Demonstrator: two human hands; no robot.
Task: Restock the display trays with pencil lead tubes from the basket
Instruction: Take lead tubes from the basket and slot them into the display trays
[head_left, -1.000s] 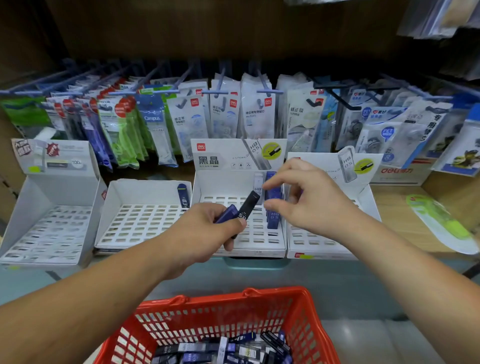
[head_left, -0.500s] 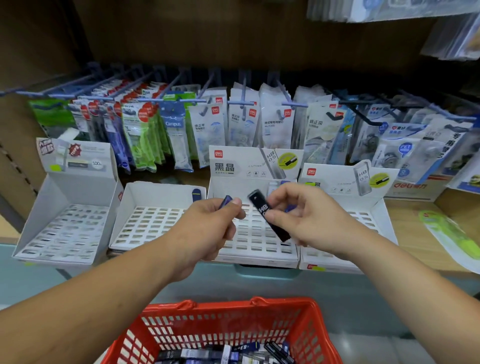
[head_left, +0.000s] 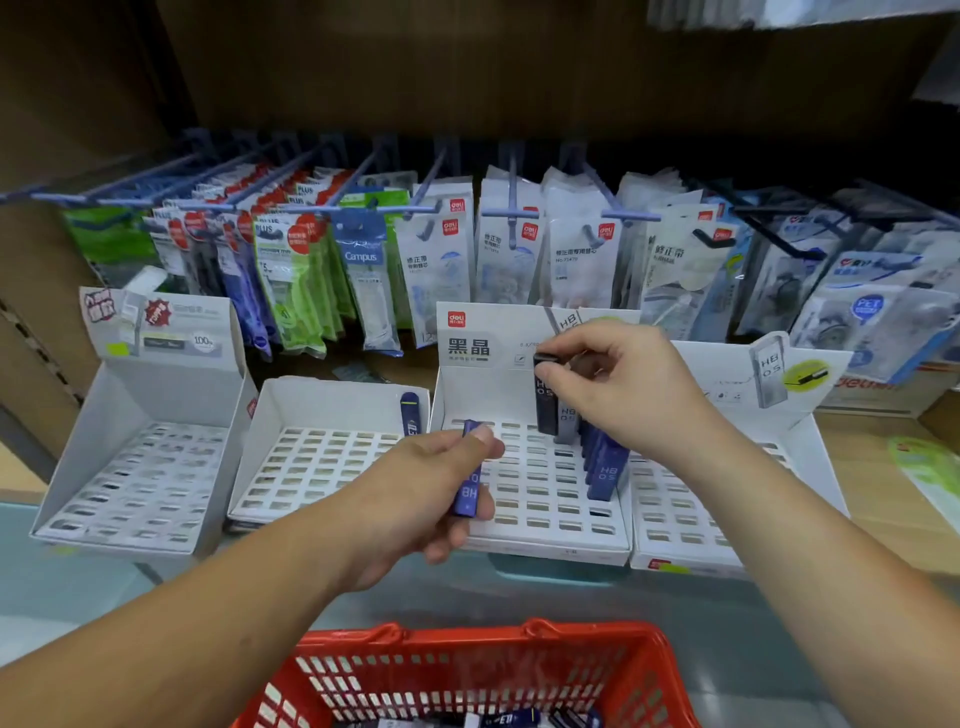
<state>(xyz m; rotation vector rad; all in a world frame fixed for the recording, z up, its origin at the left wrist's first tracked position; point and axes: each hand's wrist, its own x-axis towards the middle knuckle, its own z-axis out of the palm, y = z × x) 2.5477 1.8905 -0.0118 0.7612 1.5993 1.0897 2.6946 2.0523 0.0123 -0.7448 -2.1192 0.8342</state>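
Pinching the black tube (head_left: 546, 410) at its top, the right grip (head_left: 631, 387) hovers; the left grip (head_left: 415, 501) clasps a blue tube (head_left: 469, 493).

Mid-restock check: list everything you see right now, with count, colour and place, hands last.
display trays: four, white, side by side in a row
black tube: one, black, upright at the back of the third tray from the left
blue tube: one, blue, in front of that tray
standing tubes: several, blue, right side of the third tray
lone tube: one, blue, back right corner of the second tray
basket: one, red, bottom centre, holding loose tubes
hanging packets: many, white, blue and green, hung behind the trays
left hand: one, holds the blue tube
right hand: one, pinches the black tube's top
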